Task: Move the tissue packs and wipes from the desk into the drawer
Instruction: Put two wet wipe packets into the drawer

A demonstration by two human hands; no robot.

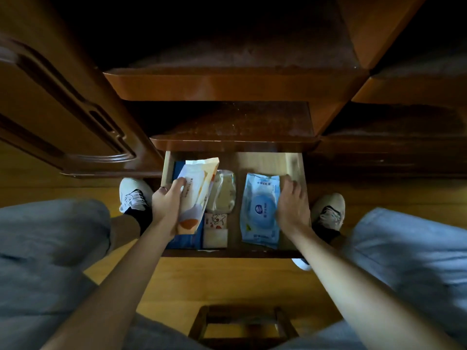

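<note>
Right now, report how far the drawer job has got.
Done: the blue wipes pack lies in the drawer, right hand resting on it. In hand: the left hand lowers an orange-and-white pack. Left: setting it down; the desk is unseen.

The left hand [168,203] covers the near left part of the white and orange pack [195,195], which in turn hides most of the blue item [188,239] beneath it. The right hand [293,205] overlaps the right edge of the blue wipes pack [260,210]. Print on both packs is too small to read. The stool [242,324] is cut off by the bottom edge, and the knees are blurred.
</note>
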